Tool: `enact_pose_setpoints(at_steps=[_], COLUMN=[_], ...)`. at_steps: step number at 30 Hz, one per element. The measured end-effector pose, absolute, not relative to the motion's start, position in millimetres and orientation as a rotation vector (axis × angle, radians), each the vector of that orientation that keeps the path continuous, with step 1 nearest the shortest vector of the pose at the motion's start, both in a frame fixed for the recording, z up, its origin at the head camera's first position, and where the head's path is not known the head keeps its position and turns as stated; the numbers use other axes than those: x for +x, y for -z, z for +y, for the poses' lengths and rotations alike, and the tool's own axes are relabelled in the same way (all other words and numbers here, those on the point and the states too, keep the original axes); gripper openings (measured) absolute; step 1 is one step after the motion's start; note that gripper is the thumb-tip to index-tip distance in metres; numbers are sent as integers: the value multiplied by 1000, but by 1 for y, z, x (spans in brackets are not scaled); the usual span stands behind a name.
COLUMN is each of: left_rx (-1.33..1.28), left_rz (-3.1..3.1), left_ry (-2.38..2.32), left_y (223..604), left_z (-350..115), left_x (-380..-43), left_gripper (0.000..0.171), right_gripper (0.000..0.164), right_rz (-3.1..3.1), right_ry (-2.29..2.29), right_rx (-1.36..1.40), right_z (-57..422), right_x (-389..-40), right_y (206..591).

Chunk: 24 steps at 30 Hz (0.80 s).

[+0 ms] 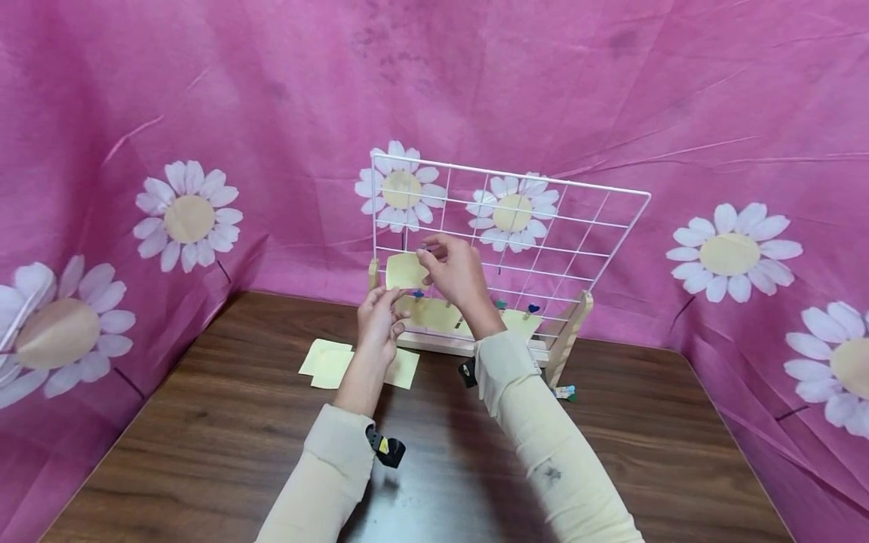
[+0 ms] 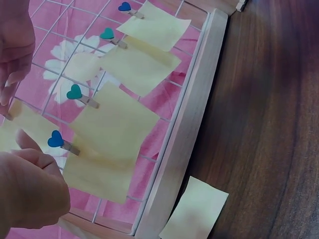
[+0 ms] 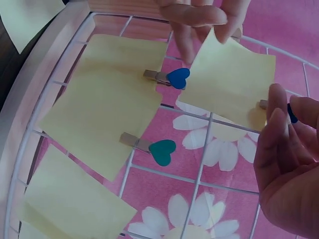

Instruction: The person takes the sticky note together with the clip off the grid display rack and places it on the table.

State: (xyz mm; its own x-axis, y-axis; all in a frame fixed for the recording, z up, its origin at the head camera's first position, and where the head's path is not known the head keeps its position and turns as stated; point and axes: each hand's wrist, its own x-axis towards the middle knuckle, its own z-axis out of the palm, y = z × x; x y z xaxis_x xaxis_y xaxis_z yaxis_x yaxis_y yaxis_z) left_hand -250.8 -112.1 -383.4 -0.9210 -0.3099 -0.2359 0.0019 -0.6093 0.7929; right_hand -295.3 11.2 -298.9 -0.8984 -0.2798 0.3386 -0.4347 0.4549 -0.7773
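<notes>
Loose notes (image 1: 329,363) lie on the table (image 1: 217,437) below the left fingers. The left hand (image 1: 379,320) pinches the lower edge of a note (image 1: 405,270) held up at the grid (image 1: 648,195). Clipped notes (image 1: 434,314) hang just below the fingers, running rightward. The right hand (image 1: 458,277) pinches a blue clip (image 3: 292,114) at the note's other edge; uncovered squares give room above and right of these fingers.

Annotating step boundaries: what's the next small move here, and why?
Probably relax the right hand, letting the blue-heart clip it pinches close on the raised note and white grid: the clip sits at the note's edge and the left hand holds a lower corner.
</notes>
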Motion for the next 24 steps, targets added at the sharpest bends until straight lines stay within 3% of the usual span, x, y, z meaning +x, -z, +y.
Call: enact_pose_setpoints(at_steps=[24], left_rx=[432], left_rz=[-1867], left_ry=[1785], left_y=[378], left_z=[-124], left_x=[-248], left_gripper=[14], right_gripper=[15], right_rz=[-2423], right_ry=[-1385], right_rx=[512], right_z=[9], right_x=[-293], right_y=[306])
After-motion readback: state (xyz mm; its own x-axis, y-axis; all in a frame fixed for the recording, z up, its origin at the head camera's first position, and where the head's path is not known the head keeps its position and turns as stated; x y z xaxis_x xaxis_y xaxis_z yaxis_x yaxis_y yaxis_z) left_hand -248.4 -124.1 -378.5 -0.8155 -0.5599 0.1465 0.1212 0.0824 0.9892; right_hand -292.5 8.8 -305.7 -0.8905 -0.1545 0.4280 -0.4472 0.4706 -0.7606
